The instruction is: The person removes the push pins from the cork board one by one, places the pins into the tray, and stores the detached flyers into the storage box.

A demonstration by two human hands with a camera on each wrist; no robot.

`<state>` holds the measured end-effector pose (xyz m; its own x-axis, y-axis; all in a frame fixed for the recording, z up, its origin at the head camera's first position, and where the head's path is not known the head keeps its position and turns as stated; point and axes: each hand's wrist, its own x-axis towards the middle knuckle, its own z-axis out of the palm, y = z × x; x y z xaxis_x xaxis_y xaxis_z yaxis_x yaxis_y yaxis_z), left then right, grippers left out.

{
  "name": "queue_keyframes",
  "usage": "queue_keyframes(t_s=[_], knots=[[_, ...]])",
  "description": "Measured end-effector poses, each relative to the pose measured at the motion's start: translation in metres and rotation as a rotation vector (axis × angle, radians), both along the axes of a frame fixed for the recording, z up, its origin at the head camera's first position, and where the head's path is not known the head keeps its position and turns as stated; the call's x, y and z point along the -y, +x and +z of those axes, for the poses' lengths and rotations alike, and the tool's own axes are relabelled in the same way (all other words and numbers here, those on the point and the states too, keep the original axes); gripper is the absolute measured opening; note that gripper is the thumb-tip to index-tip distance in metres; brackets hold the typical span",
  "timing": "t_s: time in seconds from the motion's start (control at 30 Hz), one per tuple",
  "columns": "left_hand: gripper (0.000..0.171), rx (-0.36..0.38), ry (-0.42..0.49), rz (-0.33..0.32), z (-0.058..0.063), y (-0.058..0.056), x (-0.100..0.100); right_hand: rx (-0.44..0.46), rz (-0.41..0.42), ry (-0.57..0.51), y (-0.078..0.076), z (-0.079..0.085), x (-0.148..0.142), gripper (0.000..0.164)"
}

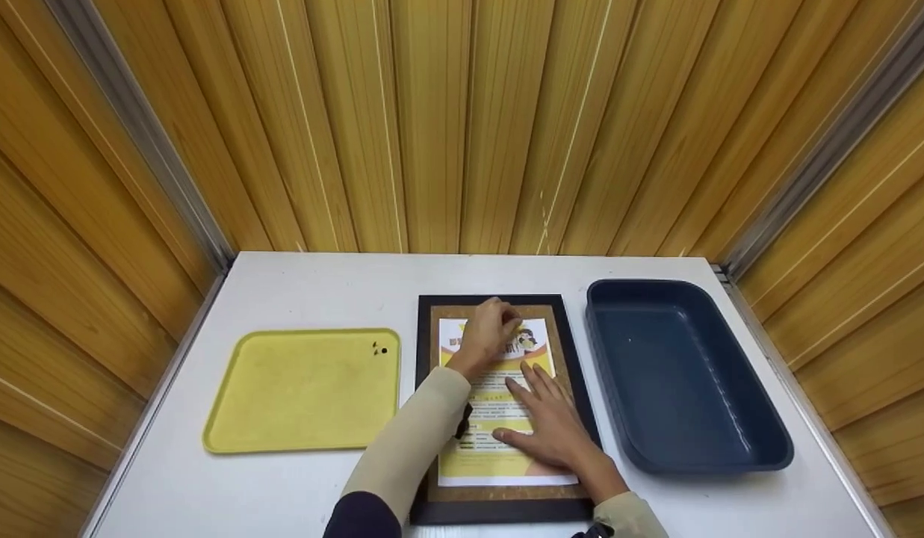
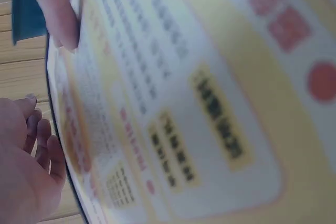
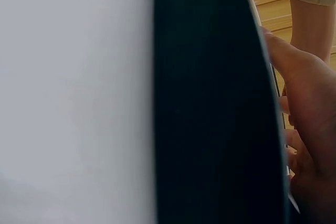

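A printed yellow-and-white poster [image 1: 499,467] lies on a cork board with a black frame [image 1: 469,512]. My left hand [image 1: 485,336] is over the poster's upper part with its fingers curled. In the left wrist view, the left hand's thumb and forefinger tips [image 2: 32,109] come close together; whether anything small is between them, I cannot tell. Lower down, my right hand [image 1: 547,422] rests on the poster with fingers spread. The right wrist view shows the black frame edge [image 3: 215,103] close up, beside the right hand [image 3: 312,114].
Left of the board sits a yellow tray [image 1: 305,392], with several small black items [image 1: 384,350] near its upper right corner. A deep dark blue bin [image 1: 686,388] stands to the right. Both are on a white table [image 1: 320,288], walled by wood-patterned panels [image 1: 432,127].
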<state>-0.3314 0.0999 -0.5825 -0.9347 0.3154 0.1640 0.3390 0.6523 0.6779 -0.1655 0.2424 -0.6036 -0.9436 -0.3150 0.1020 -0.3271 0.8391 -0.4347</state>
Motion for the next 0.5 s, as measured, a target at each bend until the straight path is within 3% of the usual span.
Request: queue_keyframes(t_s=[0.27, 0.5], knots=[[0.012, -0.042, 0.113, 0.008, 0.023, 0.006, 0.014, 0.005, -0.006, 0.011, 0.001, -0.001, 0.000, 0.094], [0.013, -0.082, 0.207, -0.018, 0.048, 0.017, 0.038, 0.011, -0.013, 0.018, 0.000, -0.002, 0.000, 0.095]])
